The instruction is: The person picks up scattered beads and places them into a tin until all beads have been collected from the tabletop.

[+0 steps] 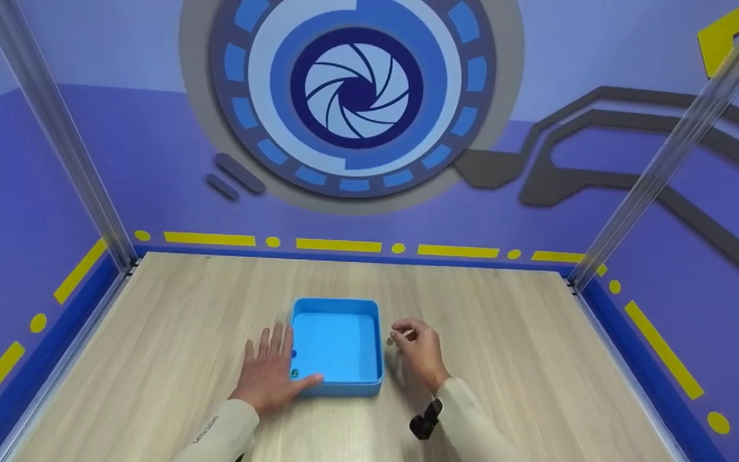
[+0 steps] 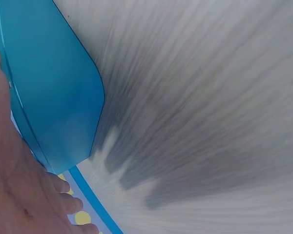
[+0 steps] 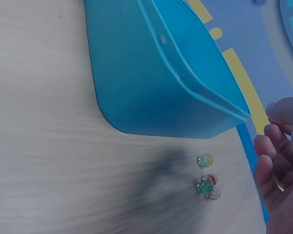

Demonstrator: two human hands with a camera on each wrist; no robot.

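Note:
A square, open-topped blue box (image 1: pixel 337 340) stands on the wooden table. A dark blue marble (image 1: pixel 294 353) and a green marble (image 1: pixel 294 373) lie inside it along its left wall. My left hand (image 1: pixel 268 375) rests flat against the box's left side, fingers spread and thumb over the near rim. On the right, my right hand (image 1: pixel 421 351) hovers with loosely bent fingers, apart from the box; I see nothing between its fingertips. Close by in the right wrist view lie a yellow-green marble (image 3: pixel 206 160), a green marble (image 3: pixel 205 188) and red-and-clear marbles (image 3: pixel 213 194).
The wooden table (image 1: pixel 504 333) extends around the box. Purple-blue printed walls (image 1: pixel 151 147) enclose it at the back and sides, with metal posts (image 1: pixel 652 160) at the rear corners. A small black device (image 1: pixel 426 420) is strapped at my right wrist.

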